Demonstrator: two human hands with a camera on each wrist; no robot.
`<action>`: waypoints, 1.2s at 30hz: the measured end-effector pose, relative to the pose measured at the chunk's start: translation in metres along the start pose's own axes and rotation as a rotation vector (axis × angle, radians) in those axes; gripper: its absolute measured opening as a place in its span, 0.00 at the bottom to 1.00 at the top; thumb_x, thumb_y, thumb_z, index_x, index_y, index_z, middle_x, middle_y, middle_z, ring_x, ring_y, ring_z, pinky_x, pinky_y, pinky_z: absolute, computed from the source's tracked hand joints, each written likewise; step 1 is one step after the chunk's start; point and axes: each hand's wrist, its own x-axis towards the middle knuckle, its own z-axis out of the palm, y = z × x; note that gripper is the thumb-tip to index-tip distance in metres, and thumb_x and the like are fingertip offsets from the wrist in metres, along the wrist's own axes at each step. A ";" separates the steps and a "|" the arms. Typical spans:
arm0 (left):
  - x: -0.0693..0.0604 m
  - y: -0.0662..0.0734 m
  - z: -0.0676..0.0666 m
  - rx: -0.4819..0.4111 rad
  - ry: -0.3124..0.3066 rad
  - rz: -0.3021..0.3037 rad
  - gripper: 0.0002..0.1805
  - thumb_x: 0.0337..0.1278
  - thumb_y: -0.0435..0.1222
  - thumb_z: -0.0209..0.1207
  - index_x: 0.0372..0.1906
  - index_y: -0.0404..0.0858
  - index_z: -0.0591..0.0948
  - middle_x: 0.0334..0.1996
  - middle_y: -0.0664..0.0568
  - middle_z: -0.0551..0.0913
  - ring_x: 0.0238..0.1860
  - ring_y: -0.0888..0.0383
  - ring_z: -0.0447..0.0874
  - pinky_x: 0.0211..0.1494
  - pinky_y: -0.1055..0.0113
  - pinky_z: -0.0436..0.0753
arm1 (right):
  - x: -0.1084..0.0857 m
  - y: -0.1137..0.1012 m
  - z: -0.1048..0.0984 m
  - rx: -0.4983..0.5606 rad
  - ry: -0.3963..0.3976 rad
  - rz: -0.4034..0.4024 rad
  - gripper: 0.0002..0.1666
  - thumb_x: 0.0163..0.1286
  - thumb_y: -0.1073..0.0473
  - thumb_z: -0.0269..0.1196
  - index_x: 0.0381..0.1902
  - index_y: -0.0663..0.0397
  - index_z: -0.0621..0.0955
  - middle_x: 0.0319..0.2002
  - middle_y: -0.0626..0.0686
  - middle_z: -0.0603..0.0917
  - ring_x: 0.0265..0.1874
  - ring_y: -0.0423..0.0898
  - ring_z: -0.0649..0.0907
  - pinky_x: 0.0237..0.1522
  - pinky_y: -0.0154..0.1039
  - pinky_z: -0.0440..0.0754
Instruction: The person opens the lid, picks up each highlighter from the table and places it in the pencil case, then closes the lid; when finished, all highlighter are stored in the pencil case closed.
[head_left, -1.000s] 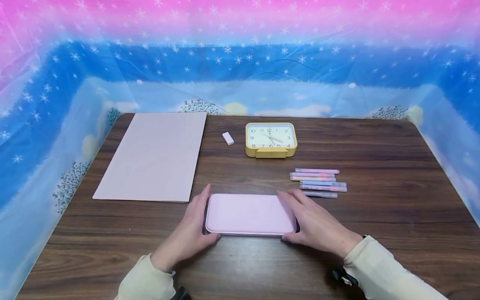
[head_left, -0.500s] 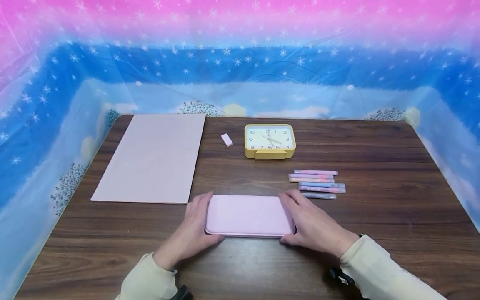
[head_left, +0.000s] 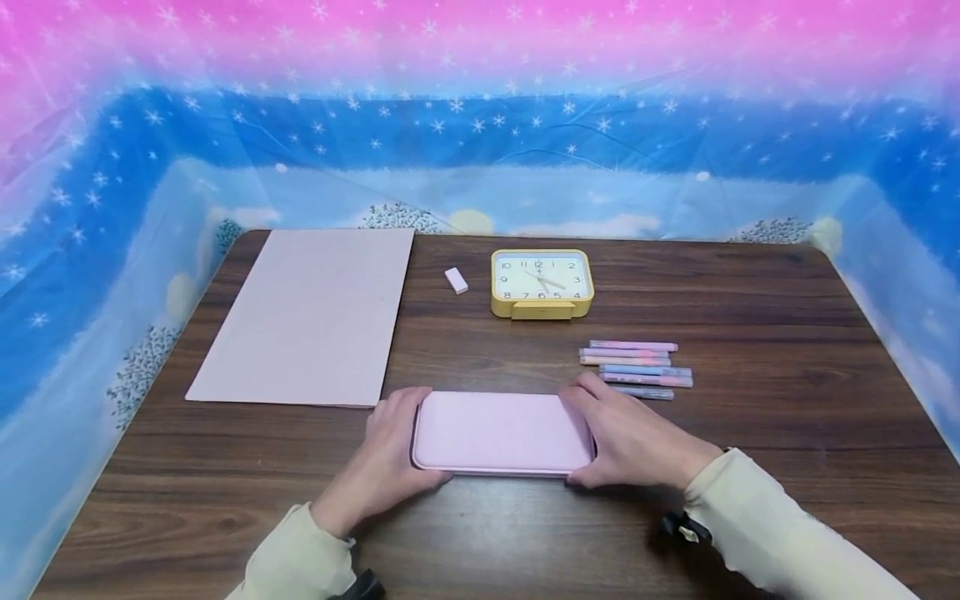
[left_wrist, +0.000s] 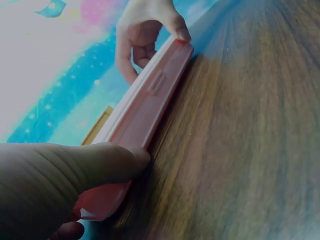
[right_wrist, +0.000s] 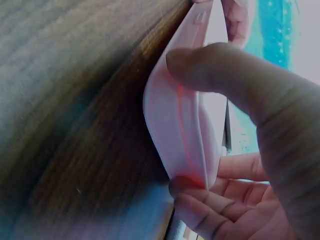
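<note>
A pink pencil case [head_left: 502, 433], flat with rounded corners and closed, lies lengthwise across the near middle of the wooden table. My left hand [head_left: 393, 450] grips its left end, thumb on the near side and fingers round the far corner. At the other end my right hand [head_left: 630, 433] holds it the same way. In the left wrist view the case's near side [left_wrist: 155, 95] shows a small raised clasp, with the left thumb pressed on it. The right wrist view shows the right thumb [right_wrist: 200, 65] on the side wall and fingertips curled at the end of the case.
Several pastel pens [head_left: 637, 367] lie just beyond my right hand. Behind the case stand a yellow clock [head_left: 542, 283] and a small white eraser [head_left: 456, 280]. A large pale board [head_left: 303, 317] lies at the left. A snowflake-patterned cloth [head_left: 480, 125] hangs around the table.
The left hand's fingers have closed in from beside the case onto its far left corner. The right hand keeps its hold, and the case stays in about the same spot.
</note>
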 end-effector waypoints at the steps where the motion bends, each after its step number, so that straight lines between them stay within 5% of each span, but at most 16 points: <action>1: 0.000 -0.001 -0.001 0.009 -0.003 0.003 0.52 0.23 0.41 0.79 0.62 0.30 0.68 0.56 0.41 0.74 0.58 0.46 0.69 0.60 0.50 0.66 | 0.001 0.001 -0.001 -0.003 -0.007 -0.008 0.54 0.37 0.39 0.79 0.59 0.61 0.75 0.52 0.51 0.74 0.42 0.42 0.79 0.48 0.40 0.82; 12: 0.004 -0.002 -0.002 0.020 -0.048 -0.024 0.55 0.23 0.45 0.81 0.64 0.30 0.68 0.58 0.41 0.74 0.60 0.47 0.69 0.63 0.50 0.66 | 0.013 -0.001 -0.016 -0.034 -0.177 0.024 0.49 0.41 0.38 0.77 0.57 0.58 0.75 0.47 0.49 0.77 0.39 0.40 0.78 0.47 0.40 0.82; 21: 0.006 -0.001 0.000 0.023 -0.077 -0.039 0.56 0.25 0.45 0.81 0.66 0.30 0.67 0.60 0.41 0.73 0.60 0.47 0.68 0.62 0.51 0.66 | 0.017 0.000 -0.022 -0.066 -0.225 -0.002 0.49 0.41 0.40 0.77 0.56 0.62 0.74 0.47 0.54 0.79 0.42 0.47 0.80 0.51 0.46 0.81; 27: 0.006 -0.002 0.000 0.033 -0.069 -0.024 0.56 0.25 0.43 0.82 0.66 0.30 0.66 0.60 0.41 0.73 0.60 0.46 0.69 0.62 0.50 0.67 | 0.018 -0.001 -0.026 -0.036 -0.267 0.008 0.47 0.43 0.40 0.75 0.56 0.62 0.75 0.45 0.53 0.82 0.38 0.42 0.80 0.45 0.42 0.82; 36: 0.000 -0.001 -0.005 0.025 -0.046 -0.044 0.57 0.26 0.43 0.81 0.67 0.29 0.64 0.59 0.39 0.74 0.60 0.45 0.69 0.65 0.48 0.65 | 0.011 0.008 -0.033 0.110 -0.275 0.042 0.47 0.55 0.38 0.69 0.66 0.59 0.73 0.62 0.54 0.77 0.54 0.45 0.79 0.58 0.48 0.78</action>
